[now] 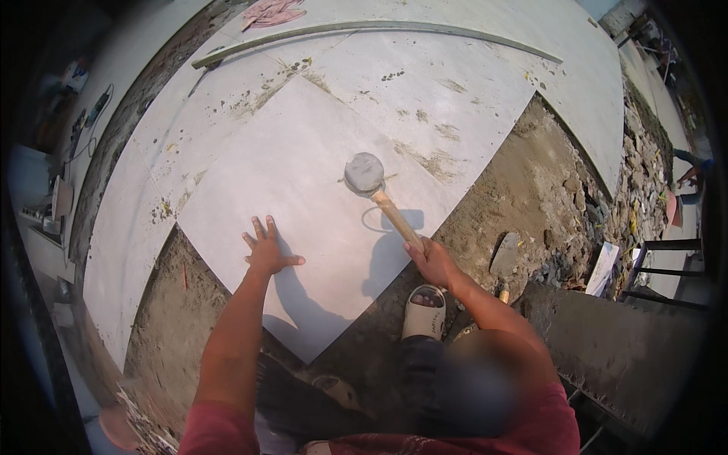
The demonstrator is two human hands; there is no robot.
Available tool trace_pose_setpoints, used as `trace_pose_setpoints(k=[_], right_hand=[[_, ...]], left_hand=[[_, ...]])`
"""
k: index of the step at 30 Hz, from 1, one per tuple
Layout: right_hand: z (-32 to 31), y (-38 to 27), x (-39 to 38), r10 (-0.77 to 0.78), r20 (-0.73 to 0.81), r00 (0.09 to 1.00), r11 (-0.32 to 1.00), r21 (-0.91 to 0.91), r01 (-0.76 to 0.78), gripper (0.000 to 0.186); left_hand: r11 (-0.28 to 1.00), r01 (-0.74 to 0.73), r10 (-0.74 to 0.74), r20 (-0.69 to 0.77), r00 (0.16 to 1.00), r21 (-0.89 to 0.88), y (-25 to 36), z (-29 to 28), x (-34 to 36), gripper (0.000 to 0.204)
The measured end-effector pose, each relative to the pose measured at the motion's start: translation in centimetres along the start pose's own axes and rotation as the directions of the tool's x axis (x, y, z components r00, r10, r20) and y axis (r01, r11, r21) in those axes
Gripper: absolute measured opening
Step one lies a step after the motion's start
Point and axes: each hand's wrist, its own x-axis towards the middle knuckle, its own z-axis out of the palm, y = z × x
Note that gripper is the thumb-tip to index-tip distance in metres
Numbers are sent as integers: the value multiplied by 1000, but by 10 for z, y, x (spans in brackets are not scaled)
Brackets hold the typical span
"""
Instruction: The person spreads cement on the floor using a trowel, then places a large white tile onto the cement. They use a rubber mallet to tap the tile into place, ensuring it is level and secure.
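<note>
Resting nearest us are a beige sandal (422, 324) on the right foot (426, 300) and, to its right, a broad grey trough or slab (614, 356), we cannot tell which. Our right hand (438, 265) is closed around the wooden handle of a mallet (385, 207), whose round grey head hangs above a large pale tile (315, 189), while our left hand (265, 254) lies palm down on that tile, fingers spread. Farther off, a long straight bar (379, 25) crosses the pale paving (485, 83), with a crumpled pink cloth (273, 13) just past its left part.
</note>
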Motion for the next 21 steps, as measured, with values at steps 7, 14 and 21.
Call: trace_pose_setpoints(k=[7,14,21], right_hand=[[-25,-142,68,-364,-240,900,842,328,428,42],[-5,-98,141,24,-26,999,1000,-8,-24,52],[28,-122,130,-412,-298,861,821,289,493,54]], left_hand=[[996,59,-57,41,998,-65,9,-24,-12,141],[997,46,-44,33,999,-63,18,-10,0,142],[998,40,-39,39,998,-37,20,-10,2,142]])
